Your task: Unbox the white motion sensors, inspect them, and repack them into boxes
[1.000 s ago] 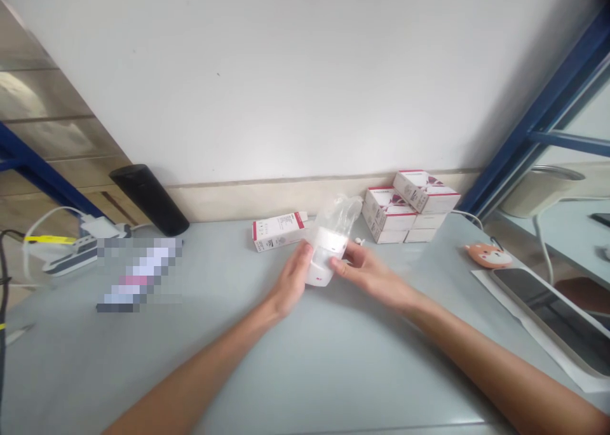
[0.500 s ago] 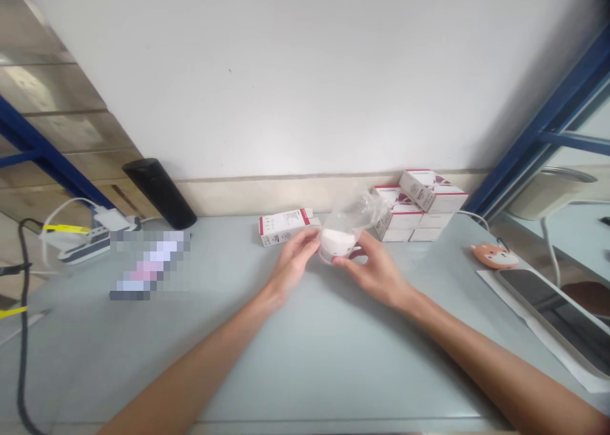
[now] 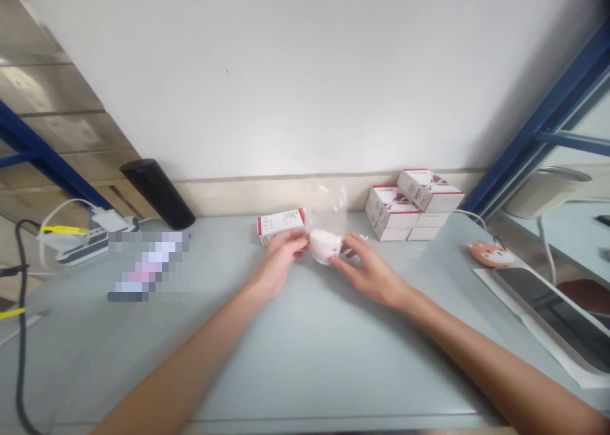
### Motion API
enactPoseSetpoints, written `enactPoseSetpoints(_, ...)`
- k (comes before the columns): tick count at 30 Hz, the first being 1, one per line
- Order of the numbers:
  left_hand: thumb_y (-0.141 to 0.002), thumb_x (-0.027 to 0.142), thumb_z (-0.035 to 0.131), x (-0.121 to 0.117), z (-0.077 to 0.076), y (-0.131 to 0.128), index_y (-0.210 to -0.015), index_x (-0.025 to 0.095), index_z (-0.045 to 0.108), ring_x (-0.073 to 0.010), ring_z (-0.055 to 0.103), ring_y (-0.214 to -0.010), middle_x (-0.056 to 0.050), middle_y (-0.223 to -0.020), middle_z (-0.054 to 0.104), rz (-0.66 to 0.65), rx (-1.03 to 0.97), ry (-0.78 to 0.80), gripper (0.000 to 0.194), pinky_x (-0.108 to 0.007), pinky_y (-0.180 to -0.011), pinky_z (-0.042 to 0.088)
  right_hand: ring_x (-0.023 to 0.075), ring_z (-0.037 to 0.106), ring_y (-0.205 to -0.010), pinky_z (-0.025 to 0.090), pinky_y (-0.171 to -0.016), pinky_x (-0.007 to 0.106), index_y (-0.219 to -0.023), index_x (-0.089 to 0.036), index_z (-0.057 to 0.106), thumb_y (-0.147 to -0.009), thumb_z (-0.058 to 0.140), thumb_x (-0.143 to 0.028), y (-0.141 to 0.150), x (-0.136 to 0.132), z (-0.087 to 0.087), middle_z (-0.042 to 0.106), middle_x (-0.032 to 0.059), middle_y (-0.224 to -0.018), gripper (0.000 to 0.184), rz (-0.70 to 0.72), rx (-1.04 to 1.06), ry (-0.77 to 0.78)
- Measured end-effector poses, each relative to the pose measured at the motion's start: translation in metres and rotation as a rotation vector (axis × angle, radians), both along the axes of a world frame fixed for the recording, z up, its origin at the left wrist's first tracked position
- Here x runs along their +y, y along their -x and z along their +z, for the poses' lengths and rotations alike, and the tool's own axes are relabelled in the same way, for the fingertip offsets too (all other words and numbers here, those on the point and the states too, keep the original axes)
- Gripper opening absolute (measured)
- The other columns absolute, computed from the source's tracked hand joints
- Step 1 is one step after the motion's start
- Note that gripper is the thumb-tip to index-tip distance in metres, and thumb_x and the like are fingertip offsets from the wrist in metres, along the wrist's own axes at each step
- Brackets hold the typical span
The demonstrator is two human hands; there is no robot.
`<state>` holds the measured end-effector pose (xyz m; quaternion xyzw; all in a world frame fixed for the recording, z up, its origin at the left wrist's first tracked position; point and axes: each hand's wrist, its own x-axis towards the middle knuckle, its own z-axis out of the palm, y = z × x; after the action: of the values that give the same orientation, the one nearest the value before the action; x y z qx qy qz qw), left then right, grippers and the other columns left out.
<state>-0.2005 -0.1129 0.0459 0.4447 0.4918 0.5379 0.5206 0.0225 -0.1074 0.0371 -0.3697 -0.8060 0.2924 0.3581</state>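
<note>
Head view: a white rounded device (image 3: 325, 246) (clear plastic (image 3: 328, 207) above it).

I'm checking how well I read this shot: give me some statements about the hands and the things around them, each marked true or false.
1. The right hand holds the white item. True.
2. The left hand rests on the power strip. False: it is at the white item's side.
3. Clear plastic rises above the white item. True.
4. The stacked boxes stand left of the left hand. False: they stand beyond the right hand.
5. The dark-screened device lies on a white sheet. True.
</note>
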Motion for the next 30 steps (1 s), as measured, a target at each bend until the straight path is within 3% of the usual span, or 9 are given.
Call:
enactPoseSetpoints(4,-0.076,0.025,0.072,0.001,0.003,-0.002,-0.096,0.018,0.07,-0.0131,0.056,-0.07,0.0,-0.081,0.066,-0.012,0.056,-0.008,0.02,-0.027,-0.068,0.041,0.0264,0.064,-0.111,0.053,-0.099,0.044,-0.143,-0.027,0.055,-0.1,0.064,-0.042,0.002,-0.002,-0.002,0.068,0.0096,-0.131,0.047,-0.002,0.046,0.022)
enactPoseSetpoints(8,-0.084,0.028,0.07,-0.002,0.006,-0.001,-0.105,0.023,0.065,-0.0122,0.052,-0.065,0.006,-0.069,0.057,-0.135,0.177,-0.056,0.022,-0.026,-0.066,0.038,0.0266,0.065,-0.108,0.051,-0.097,0.044,-0.129,-0.024,0.064,-0.103,0.058,-0.047,0.001,-0.001,-0.003,0.07,0.0102,-0.122,0.035,-0.01,0.034,0.012)
enactPoseSetpoints(13,-0.092,0.038,0.064,0.001,-0.001,0.002,-0.108,0.02,0.067,-0.0136,0.054,-0.066,0.002,-0.074,0.059,-0.219,0.279,-0.132,0.025,-0.027,-0.064,0.04,0.025,0.065,-0.098,0.052,-0.091,0.041,-0.108,-0.022,0.069,-0.104,0.056,-0.048,-0.003,0.002,0.003,0.068,0.0091,-0.106,0.03,-0.034,-0.006,0.027)
enactPoseSetpoints(17,-0.088,0.041,0.073,0.006,-0.007,0.002,-0.111,0.02,0.068,-0.0176,0.064,-0.084,-0.004,-0.094,0.07,-0.162,0.259,-0.175,0.032,-0.03,-0.074,0.048,0.0252,0.066,-0.096,0.054,-0.087,0.04,-0.107,-0.021,0.069,-0.101,0.058,-0.05,-0.002,0.003,0.005,0.071,0.0096,-0.105,0.032,-0.01,0.064,0.076)
enactPoseSetpoints(21,-0.094,0.043,0.069,0.001,-0.005,-0.001,-0.124,0.022,0.066,-0.0234,0.067,-0.108,-0.008,-0.119,0.072,-0.252,0.102,-0.164,0.036,-0.036,-0.093,0.051,0.027,0.069,-0.104,0.055,-0.094,0.043,-0.12,-0.023,0.069,-0.097,0.061,-0.056,0.0,0.006,0.001,0.075,0.0094,-0.119,0.041,-0.008,0.287,0.303)
enactPoseSetpoints(25,-0.092,0.035,0.071,-0.009,0.0,-0.007,-0.134,0.024,0.061,-0.0237,0.068,-0.107,-0.009,-0.127,0.069,-0.36,-0.03,-0.142,0.044,-0.038,-0.093,0.053,0.0309,0.073,-0.103,0.058,-0.091,0.046,-0.11,-0.022,0.073,-0.09,0.067,-0.056,0.001,0.006,0.0,0.078,0.0095,-0.113,0.04,-0.023,0.565,0.671)
enactPoseSetpoints(27,-0.09,0.032,0.075,-0.013,0.002,-0.009,-0.131,0.024,0.06,-0.0217,0.068,-0.103,-0.007,-0.123,0.069,-0.326,0.017,-0.161,0.044,-0.037,-0.092,0.053,0.0314,0.074,-0.1,0.059,-0.088,0.046,-0.108,-0.022,0.073,-0.09,0.067,-0.054,0.001,0.003,0.001,0.078,0.0105,-0.111,0.037,-0.008,0.61,0.751)
enactPoseSetpoints(30,-0.091,0.036,0.076,-0.016,0.005,-0.012,-0.127,0.024,0.058,-0.021,0.068,-0.101,-0.006,-0.117,0.069,-0.291,0.079,-0.172,0.042,-0.036,-0.091,0.052,0.0313,0.075,-0.101,0.06,-0.085,0.045,-0.111,-0.022,0.071,-0.092,0.064,-0.053,0.003,0.0,0.001,0.078,0.0107,-0.112,0.037,0.002,0.602,0.754)
